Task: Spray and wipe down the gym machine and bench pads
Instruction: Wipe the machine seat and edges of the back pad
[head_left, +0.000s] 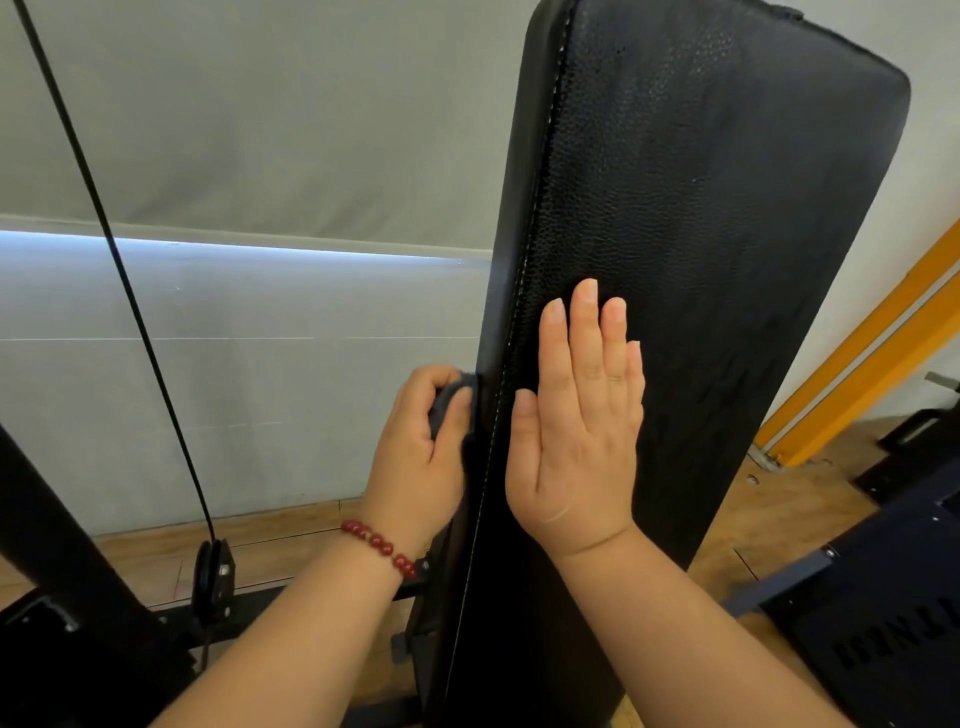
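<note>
The left hand grips a grey cloth against the pad's side. The right hand lies flat, fingers straight together, on the black bench pad.

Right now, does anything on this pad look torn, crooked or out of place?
Nothing stands out. The black pad shows no tear, and its white stitched seam runs straight. The left hand holds a grey cloth against the pad's side edge; the right hand lies flat on its face.

The head-worn camera is looking forward and down, sitting close to the upright pad, which is filling the right half.
</note>
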